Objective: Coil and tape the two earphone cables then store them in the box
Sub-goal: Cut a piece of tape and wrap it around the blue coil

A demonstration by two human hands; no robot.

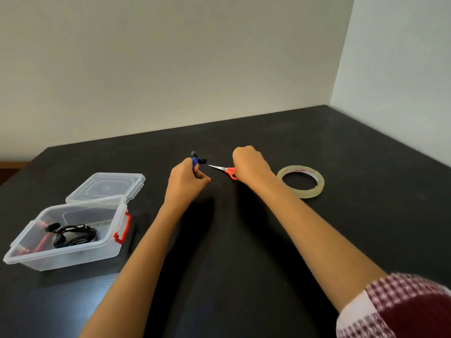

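My left hand point(186, 181) is closed around a coiled blue earphone cable point(195, 161), whose black earbuds stick out above my fingers. To its right, my right hand point(250, 165) grips the red handles of a small pair of scissors point(223, 170); the blades point left toward the blue coil and lie low over the table. A clear plastic box point(73, 250) with red latches stands open at the left, and a coiled black earphone cable point(74, 236) lies inside it. A roll of clear tape point(300, 181) lies flat just right of my right hand.
The box's clear lid point(106, 186) is flipped open behind it. The black table point(244, 252) runs into a corner of pale walls at the back and right. My patterned red and white sleeve point(402, 303) shows at the lower right.
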